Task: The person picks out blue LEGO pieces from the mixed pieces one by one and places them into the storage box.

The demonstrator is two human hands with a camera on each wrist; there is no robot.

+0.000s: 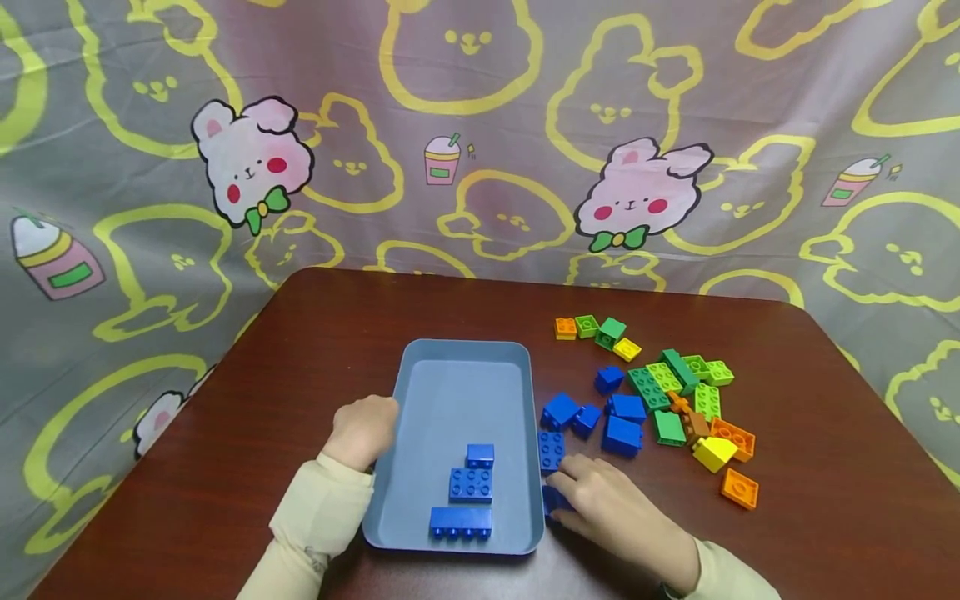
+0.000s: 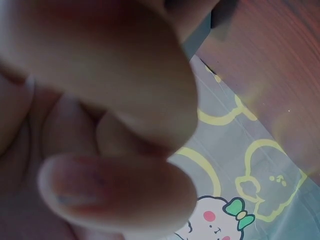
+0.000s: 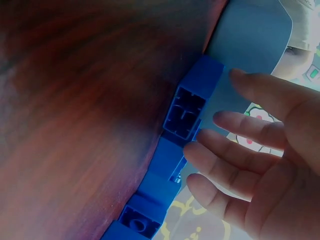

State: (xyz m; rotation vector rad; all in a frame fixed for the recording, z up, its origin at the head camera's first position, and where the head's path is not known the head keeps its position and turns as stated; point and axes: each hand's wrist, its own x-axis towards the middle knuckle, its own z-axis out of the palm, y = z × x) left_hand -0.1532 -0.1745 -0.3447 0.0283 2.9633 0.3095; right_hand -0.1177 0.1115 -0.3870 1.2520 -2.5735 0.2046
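Note:
A shallow grey-blue tray (image 1: 465, 408) holds three blue building bricks in a column near its front: a small one (image 1: 480, 456), a six-stud one (image 1: 471, 484) and a longer one (image 1: 461, 522) on its side. My left hand (image 1: 363, 429) is at the tray's left rim, fingers curled; the left wrist view shows no object in them. By the right side of the tray, my right hand (image 1: 603, 504) reaches over a blue brick (image 1: 555, 502), its fingers spread and loosely bent. In the right wrist view, the fingertips are beside a hollow-bottomed blue brick (image 3: 192, 100).
A six-stud blue brick (image 1: 552, 451) lies just beyond my right hand. Several more blue bricks (image 1: 622, 436) lie right of the tray. Past them are green (image 1: 648, 388), yellow (image 1: 715, 453) and orange bricks (image 1: 740, 489). A patterned cloth (image 1: 480, 150) hangs behind the brown table (image 1: 345, 325).

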